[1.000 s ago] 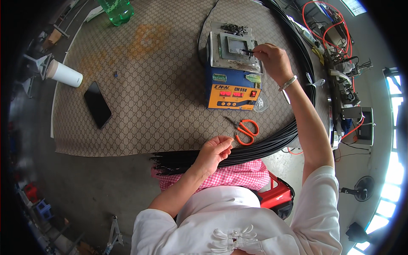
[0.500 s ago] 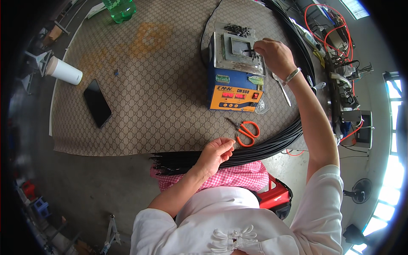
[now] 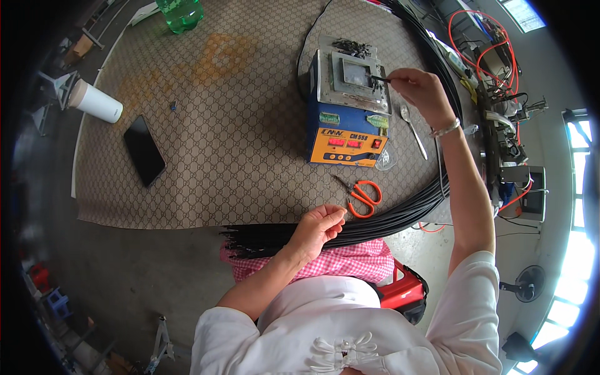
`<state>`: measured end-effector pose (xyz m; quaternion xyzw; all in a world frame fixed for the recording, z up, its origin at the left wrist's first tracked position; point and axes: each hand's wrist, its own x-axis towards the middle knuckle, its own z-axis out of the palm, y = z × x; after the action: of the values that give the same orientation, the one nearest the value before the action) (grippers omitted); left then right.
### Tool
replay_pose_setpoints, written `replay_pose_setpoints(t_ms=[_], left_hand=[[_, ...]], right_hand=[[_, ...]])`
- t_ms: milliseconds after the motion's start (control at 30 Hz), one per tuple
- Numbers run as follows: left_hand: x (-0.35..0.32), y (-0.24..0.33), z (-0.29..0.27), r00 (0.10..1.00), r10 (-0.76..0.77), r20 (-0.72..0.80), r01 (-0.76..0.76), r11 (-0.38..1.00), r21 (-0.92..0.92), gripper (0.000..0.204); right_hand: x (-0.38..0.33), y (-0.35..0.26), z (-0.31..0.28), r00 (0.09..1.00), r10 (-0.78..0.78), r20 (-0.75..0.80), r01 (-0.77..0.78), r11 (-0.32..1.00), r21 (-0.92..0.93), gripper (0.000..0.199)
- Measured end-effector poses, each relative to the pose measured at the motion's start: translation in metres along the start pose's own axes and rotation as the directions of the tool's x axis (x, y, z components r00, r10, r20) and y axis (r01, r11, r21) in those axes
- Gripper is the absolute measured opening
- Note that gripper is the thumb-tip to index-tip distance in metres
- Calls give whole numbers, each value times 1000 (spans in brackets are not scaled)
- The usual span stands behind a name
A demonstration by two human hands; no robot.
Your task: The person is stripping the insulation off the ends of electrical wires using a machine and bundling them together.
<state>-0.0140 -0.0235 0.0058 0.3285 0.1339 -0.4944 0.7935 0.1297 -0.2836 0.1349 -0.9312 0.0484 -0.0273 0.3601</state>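
My right hand (image 3: 425,94) pinches a black cable (image 3: 382,79) near its end. The cable's tip points left at the rim of the square metal well (image 3: 357,73) on a blue and orange solder pot (image 3: 340,125). A length of cable seems to run from the hand down to the bundle of black cables (image 3: 400,220). My left hand (image 3: 320,229) is over the bundle at the table's near edge, thumb and fingers pressed together; what they hold, if anything, is too small to name. Just right of it lie orange-handled snips (image 3: 364,199).
Dark scraps (image 3: 351,47) lie behind the well. A spoon (image 3: 414,132) and a clear plastic piece (image 3: 386,159) are right of the pot. On the patterned tablecloth (image 3: 219,156) are a phone (image 3: 144,151), a white tumbler (image 3: 95,101) and a green bottle (image 3: 181,14).
My right hand has moved right and slightly nearer, drawing the black cable's tip back from the middle of the well toward its rim. The left hand has hardly moved.
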Motion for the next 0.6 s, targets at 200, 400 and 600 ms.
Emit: replay_pose_setpoints(t_ms=[200,400,600], left_hand=[[-4,13,10,999,51,19,-51,999,4,12],[-2,18,11,994,98,43,-99,995,16,11],[-3,24,18,990,138,32,-139,990,34,10]], right_hand=[[-19,13,-1,987,-5,159,-89,812,577,16],[-29,12,0,975,-84,205,-94,682,725,16],[-39,3,1,970,-85,226,-122,633,765,14]])
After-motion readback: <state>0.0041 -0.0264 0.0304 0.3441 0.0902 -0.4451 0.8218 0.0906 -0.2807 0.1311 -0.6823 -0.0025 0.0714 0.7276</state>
